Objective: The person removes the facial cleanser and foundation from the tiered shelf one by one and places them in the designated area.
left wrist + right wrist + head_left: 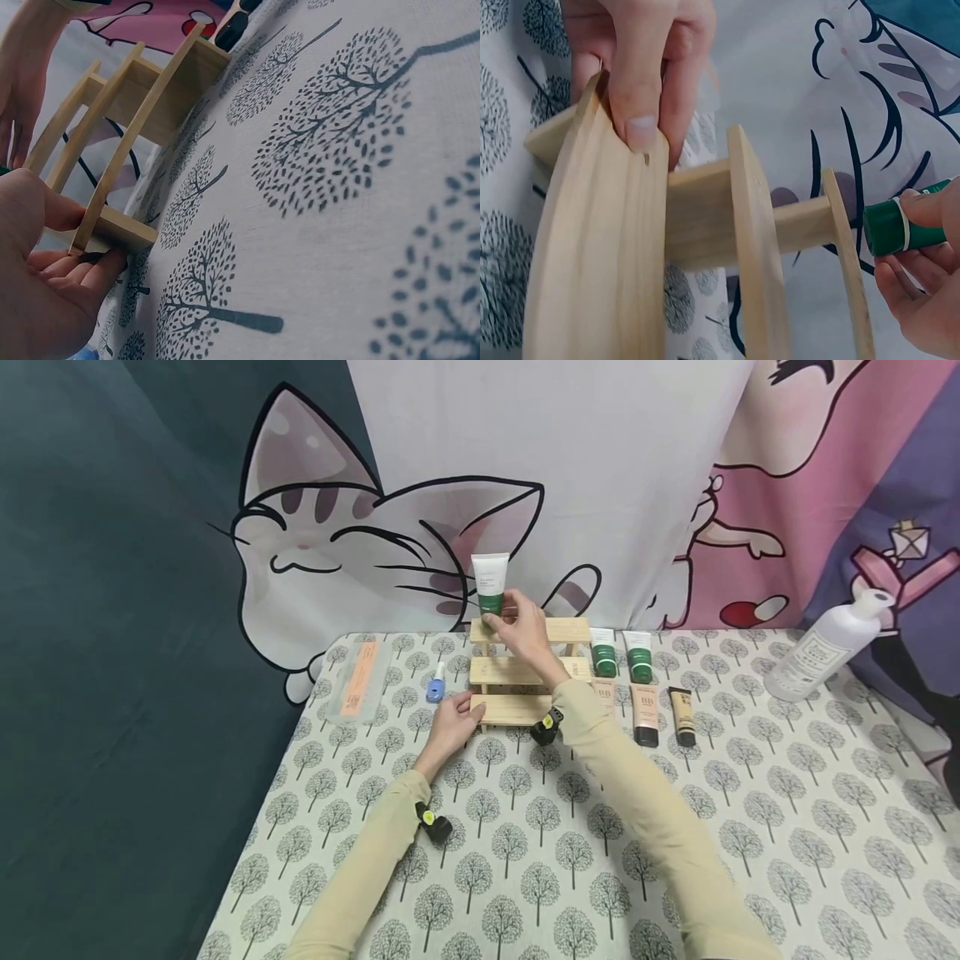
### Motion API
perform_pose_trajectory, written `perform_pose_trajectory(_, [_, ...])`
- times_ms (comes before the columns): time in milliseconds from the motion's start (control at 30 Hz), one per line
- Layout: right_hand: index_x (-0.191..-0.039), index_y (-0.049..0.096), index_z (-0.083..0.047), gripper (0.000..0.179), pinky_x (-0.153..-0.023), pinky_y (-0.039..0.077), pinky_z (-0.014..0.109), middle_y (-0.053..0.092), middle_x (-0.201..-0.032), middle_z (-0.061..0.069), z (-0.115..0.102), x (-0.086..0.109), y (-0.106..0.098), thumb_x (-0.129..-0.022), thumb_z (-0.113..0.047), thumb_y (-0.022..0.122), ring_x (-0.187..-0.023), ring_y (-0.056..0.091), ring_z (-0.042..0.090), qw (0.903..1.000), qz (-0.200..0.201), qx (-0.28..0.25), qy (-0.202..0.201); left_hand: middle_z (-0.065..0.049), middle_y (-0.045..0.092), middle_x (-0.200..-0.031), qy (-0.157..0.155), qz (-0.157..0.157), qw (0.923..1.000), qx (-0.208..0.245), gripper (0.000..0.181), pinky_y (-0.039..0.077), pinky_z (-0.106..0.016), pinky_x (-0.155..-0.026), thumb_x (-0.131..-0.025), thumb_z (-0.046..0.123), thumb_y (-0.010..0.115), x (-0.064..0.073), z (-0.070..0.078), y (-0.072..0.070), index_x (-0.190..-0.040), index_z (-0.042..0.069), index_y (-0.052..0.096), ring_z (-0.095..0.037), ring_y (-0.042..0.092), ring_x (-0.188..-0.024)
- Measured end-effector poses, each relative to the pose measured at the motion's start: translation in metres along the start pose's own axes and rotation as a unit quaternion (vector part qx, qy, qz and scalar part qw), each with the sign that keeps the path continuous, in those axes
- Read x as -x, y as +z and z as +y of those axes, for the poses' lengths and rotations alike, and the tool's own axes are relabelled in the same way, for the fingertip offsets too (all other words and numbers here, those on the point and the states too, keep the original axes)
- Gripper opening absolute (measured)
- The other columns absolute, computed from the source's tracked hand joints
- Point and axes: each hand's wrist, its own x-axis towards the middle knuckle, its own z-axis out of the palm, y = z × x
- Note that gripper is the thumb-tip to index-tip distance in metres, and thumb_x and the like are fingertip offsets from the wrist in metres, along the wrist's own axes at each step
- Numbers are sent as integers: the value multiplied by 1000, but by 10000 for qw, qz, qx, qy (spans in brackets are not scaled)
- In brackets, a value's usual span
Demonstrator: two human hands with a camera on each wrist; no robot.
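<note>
A three-step wooden rack (501,671) stands on the tree-print cloth. My left hand (450,724) grips the left end of its lowest step. In the left wrist view, the thumb (64,212) lies on top of that board and the fingers curl beneath. My right hand (527,631) holds a white and green squeeze tube (491,577) at the left end of the top step, cap down. The right wrist view shows its green cap (885,227) between thumb and fingers, beside the top board. Whether the cap touches the board I cannot tell.
Right of the rack lie two similar green tubes (639,657), two pink BB tubes (645,714) and a gold tube (682,714). A white pump bottle (821,647) leans farther right. Left are a small blue bottle (436,684) and a clear case (361,681). A printed curtain (600,468) hangs behind.
</note>
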Motion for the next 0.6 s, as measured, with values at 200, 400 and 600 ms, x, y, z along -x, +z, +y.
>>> perform_pose_trajectory(200, [-129, 57, 0, 41, -104, 56, 38, 67, -127, 20, 2, -1, -19, -93, -12, 72, -115, 65, 32, 9999, 72, -113, 45, -28, 58, -140, 48, -9, 10000, -12, 59, 56, -34, -105, -98, 15, 64, 0, 1, 0, -147, -8, 42, -35, 62, -127])
perform_pose_trajectory(400, [-130, 57, 1, 42, -103, 57, 39, 67, -126, 21, 7, -1, -40, -94, -15, 72, -113, 67, 33, 9997, 210, 132, 89, -27, 59, -139, 38, 40, 10000, -57, 58, 56, -34, -104, -98, 15, 64, 1, 3, 0, -147, -8, 43, -35, 63, -126])
perform_pose_trajectory(600, [-131, 56, 1, 42, -104, 56, 41, 66, -126, 21, 16, 1, -61, -95, -15, 70, -114, 65, 33, 9992, 325, 162, 184, -28, 59, -138, 68, 66, 9999, -75, 57, 56, -34, -104, -98, 14, 64, 2, 3, 0, -146, -9, 44, -36, 63, -126])
